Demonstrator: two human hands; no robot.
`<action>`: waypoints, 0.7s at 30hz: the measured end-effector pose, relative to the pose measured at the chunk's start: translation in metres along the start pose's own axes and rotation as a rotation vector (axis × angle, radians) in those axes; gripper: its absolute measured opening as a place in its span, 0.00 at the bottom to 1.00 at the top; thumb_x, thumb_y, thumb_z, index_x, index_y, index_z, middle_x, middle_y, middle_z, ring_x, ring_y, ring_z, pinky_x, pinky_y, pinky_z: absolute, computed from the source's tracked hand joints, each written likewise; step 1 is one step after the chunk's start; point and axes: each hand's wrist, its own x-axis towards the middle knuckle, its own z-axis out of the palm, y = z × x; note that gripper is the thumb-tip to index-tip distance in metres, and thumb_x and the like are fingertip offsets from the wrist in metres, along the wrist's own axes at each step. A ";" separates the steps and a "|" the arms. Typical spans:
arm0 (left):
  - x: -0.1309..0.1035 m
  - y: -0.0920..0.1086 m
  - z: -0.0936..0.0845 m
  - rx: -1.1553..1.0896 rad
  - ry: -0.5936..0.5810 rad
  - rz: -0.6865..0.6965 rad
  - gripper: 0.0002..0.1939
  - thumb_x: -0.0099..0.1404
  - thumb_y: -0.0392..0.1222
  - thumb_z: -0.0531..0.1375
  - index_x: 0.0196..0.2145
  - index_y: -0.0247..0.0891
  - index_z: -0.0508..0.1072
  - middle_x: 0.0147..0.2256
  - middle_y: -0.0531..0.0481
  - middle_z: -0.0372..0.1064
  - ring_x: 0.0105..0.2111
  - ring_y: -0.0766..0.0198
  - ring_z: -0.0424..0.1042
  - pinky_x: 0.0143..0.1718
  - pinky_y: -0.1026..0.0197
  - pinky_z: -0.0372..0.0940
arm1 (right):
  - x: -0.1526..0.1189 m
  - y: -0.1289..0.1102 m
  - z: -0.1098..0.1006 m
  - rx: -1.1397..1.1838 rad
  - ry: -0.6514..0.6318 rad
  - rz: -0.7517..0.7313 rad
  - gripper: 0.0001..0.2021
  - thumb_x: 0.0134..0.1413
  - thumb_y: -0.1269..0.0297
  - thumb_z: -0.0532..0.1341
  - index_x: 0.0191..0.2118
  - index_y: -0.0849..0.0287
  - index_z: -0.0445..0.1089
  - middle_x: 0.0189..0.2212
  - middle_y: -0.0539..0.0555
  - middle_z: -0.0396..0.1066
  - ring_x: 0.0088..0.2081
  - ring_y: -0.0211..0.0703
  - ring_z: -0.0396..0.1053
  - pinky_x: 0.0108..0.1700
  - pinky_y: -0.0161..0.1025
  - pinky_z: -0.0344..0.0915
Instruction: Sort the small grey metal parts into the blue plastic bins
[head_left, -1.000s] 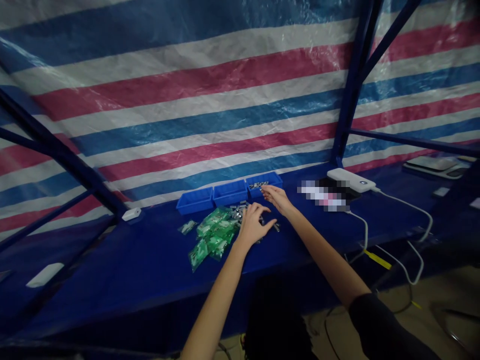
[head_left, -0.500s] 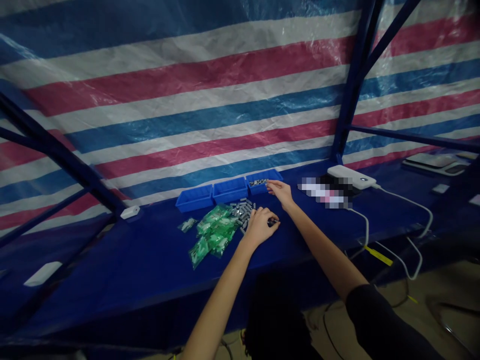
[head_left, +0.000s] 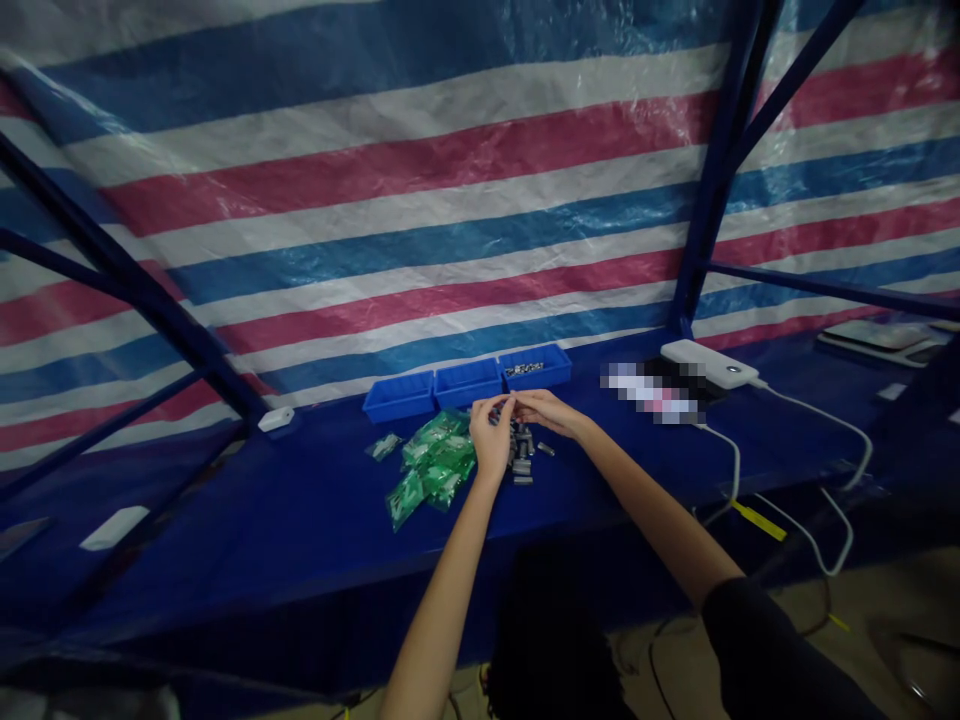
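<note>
My left hand [head_left: 491,435] and my right hand [head_left: 546,410] meet fingertip to fingertip above a pile of small grey metal cylinders [head_left: 523,466]. Fingers of both hands are pinched together, and whatever sits between them is too small or hidden to make out. Left of the pile lies a heap of green-tinted plastic bags [head_left: 439,455] with small parts inside. One small clear bag [head_left: 385,446] rests apart from that heap. Behind the hands, the right-hand blue bin [head_left: 551,375] holds small shiny metal pieces [head_left: 523,369].
Two more blue bins [head_left: 400,398] stand in the same row against the striped sheet [head_left: 450,240]. At right are a white power bank [head_left: 709,363] with a cable [head_left: 814,408] and a pixelated object [head_left: 656,390]. A blue metal post [head_left: 694,250] rises behind them.
My right hand has come from the right bin down to my left hand. My left hand has lifted off the cylinder pile and turned, and its fingers now meet the right hand's.
</note>
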 end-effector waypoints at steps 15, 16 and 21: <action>0.000 -0.002 0.000 0.001 -0.010 -0.001 0.10 0.62 0.46 0.56 0.36 0.38 0.73 0.34 0.49 0.67 0.34 0.64 0.67 0.38 0.62 0.61 | 0.000 0.003 -0.002 0.059 -0.031 0.025 0.11 0.42 0.64 0.67 0.36 0.59 0.75 0.32 0.52 0.74 0.33 0.33 0.70 0.40 0.31 0.66; 0.000 -0.003 0.000 0.007 -0.011 0.003 0.10 0.62 0.45 0.56 0.36 0.39 0.73 0.34 0.49 0.67 0.34 0.64 0.67 0.38 0.62 0.61 | 0.000 0.003 -0.003 0.054 -0.021 0.017 0.11 0.41 0.63 0.67 0.35 0.59 0.75 0.32 0.53 0.74 0.33 0.33 0.70 0.40 0.31 0.66; 0.000 -0.007 0.001 0.033 0.011 0.023 0.11 0.62 0.45 0.56 0.38 0.39 0.74 0.34 0.49 0.67 0.32 0.65 0.66 0.37 0.61 0.62 | 0.003 0.005 -0.003 -0.013 0.090 -0.051 0.14 0.37 0.61 0.68 0.34 0.60 0.75 0.29 0.52 0.74 0.30 0.34 0.69 0.38 0.32 0.66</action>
